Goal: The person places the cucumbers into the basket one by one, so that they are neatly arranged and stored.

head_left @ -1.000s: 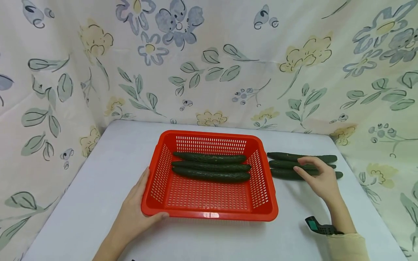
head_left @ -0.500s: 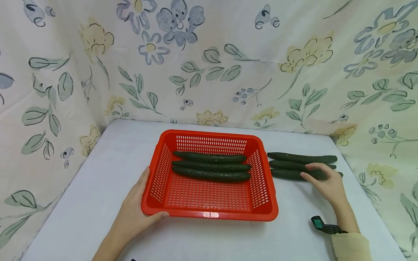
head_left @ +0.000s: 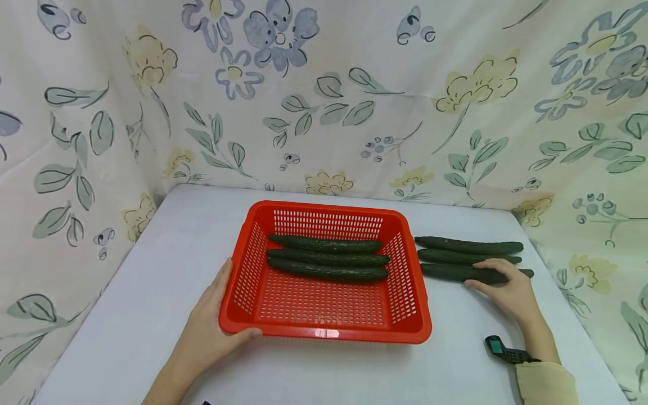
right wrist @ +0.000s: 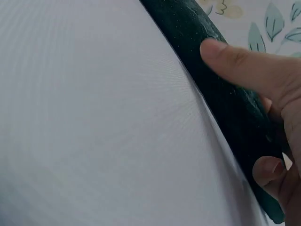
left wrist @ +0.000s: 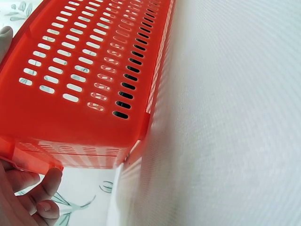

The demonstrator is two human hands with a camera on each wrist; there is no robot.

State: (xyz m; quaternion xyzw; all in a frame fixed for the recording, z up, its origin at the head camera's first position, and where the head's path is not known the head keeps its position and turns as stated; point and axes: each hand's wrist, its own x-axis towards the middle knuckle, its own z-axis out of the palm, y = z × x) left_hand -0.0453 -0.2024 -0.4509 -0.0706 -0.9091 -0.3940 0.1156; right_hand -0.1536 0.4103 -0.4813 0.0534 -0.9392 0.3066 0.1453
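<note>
A red plastic basket (head_left: pixel 324 334) with slotted walls sits mid-table in the head view. Three dark green cucumbers lie crosswise inside it, the front cucumber (head_left: pixel 326 271) beside the bare part of its floor. My left hand (head_left: pixel 208 329) grips the basket's near left corner, thumb on the front rim; in the left wrist view its fingers (left wrist: pixel 44 188) curl at the rim's edge. To the right of the basket, my right hand (head_left: pixel 515 293) pinches the nearest of three more cucumbers (head_left: pixel 442 272). Close up, the thumb (right wrist: pixel 235 61) lies across that dark cucumber and other fingers reach round it.
Behind the held one lie a middle cucumber (head_left: pixel 445 256) and a back cucumber (head_left: pixel 468 245), roughly parallel. A white cloth covers the table (head_left: pixel 314 371). Floral curtain (head_left: pixel 324 124) hangs behind and at both sides. A black band with a small device (head_left: pixel 508 351) circles the right wrist.
My right hand has moved right and down onto the nearest loose cucumber and now pinches it; that cucumber has shifted slightly towards me. The left hand and basket stay put.
</note>
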